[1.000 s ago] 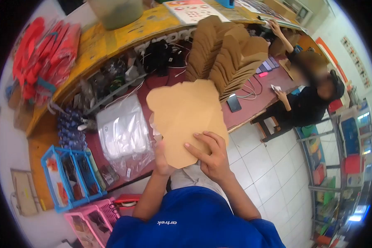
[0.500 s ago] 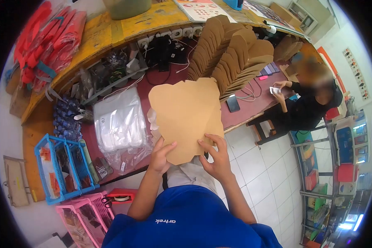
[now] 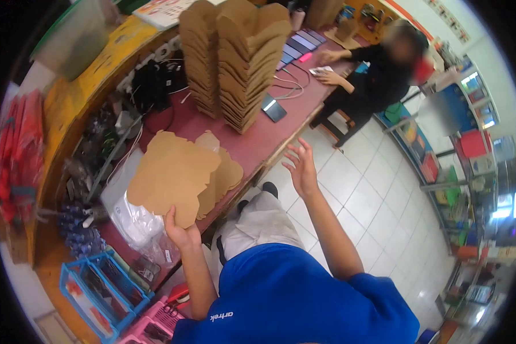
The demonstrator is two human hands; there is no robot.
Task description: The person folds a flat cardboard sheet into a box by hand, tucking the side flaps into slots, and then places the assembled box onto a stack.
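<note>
- Half a second ago I had both hands on the cardboard sheet; now only the left hand has it, its near edge pinched between thumb and fingers.
- The right hand has come off, fingers loosely spread and holding nothing, so I judge the left is doing all the steadying.
- The sheet now lies ahead of the left hand, slanted over the red tabletop; more brown cardboard pieces show at its right side (whether it rests on them, I can't tell).
- Edges: the table's front edge runs between the two hands, just left of the right one.
- Left of the left hand, the clear plastic packet sits partly under the sheet, and its loose wrap could snag.
- Beyond both hands stand the folded cardboard stacks, with a phone beside them, ahead of the right hand.
- My roomiest side seems to be right of the right hand, over tiled floor; a co-worker sits farther ahead.
</note>
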